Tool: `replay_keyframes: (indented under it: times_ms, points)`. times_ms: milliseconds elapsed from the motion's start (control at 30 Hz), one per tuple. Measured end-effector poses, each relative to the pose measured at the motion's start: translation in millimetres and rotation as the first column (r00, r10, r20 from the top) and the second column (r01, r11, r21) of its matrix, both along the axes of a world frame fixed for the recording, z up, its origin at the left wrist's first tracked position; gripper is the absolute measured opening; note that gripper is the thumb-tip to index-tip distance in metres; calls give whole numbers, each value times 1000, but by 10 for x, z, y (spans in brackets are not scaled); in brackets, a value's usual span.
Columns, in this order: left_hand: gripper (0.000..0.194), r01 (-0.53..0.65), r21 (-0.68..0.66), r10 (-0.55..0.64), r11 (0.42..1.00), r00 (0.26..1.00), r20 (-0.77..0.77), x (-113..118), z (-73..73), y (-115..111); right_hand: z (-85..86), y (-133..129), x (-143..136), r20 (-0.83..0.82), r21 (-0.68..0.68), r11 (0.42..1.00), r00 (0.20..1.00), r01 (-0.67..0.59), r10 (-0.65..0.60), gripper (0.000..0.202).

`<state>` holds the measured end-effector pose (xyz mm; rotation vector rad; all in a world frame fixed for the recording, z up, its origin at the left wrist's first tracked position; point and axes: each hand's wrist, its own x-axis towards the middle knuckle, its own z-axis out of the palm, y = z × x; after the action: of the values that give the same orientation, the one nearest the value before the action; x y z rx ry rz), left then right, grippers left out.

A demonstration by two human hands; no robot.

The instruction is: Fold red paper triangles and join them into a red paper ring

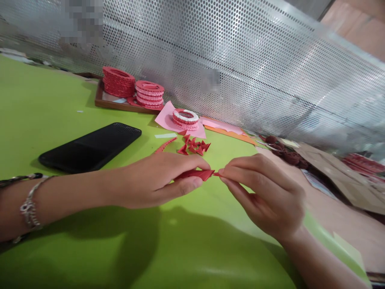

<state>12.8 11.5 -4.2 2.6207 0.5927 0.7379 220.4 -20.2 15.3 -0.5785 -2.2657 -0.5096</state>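
My left hand (162, 180) is closed round a row of folded red paper pieces (204, 175), with most of it hidden inside the grip. At the tip of that row, my right hand (261, 188) pinches a small red folded paper piece (217, 174) between thumb and fingers. The two red parts meet or nearly touch; I cannot tell which. Just beyond my hands lies a loose pile of small red folded paper pieces (194, 145). Beside the pile, a curved red paper strip (165, 145) is partly covered by my left hand.
A black phone (90, 147) lies on the green table (168, 249) at left. Behind it, a wooden tray (126, 106) holds stacked red rings (119, 83) and pink-red rings (149, 96). A white-topped ring stack (185, 119) sits on pink paper (164, 117). A perforated metal panel (192, 48) borders the back.
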Motion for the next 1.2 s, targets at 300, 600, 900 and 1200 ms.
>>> replay_keyframes:
  times_ms: [300, 600, 900, 1200]
  points:
    - [26, -15, -34, 15, 999, 1000, -15, 0, 2, -5, -4, 4, -1, 12, 15, 1000, 1000, 25, -25, 13]
    - [24, 17, -35, -18, 999, 1000, -15, 6, -18, -1, -74, -14, 43, 72, 80, 996, 996, 38, -44, 12]
    - [26, 0, -59, -1, 998, 1000, -16, 8, -23, 7, -34, -36, 13, 161, 239, 970, 984, 39, -79, 8]
    - [31, -14, -47, 13, 999, 999, -39, 7, -42, 20, -63, -11, 21, 147, 161, 986, 987, 44, -68, 10]
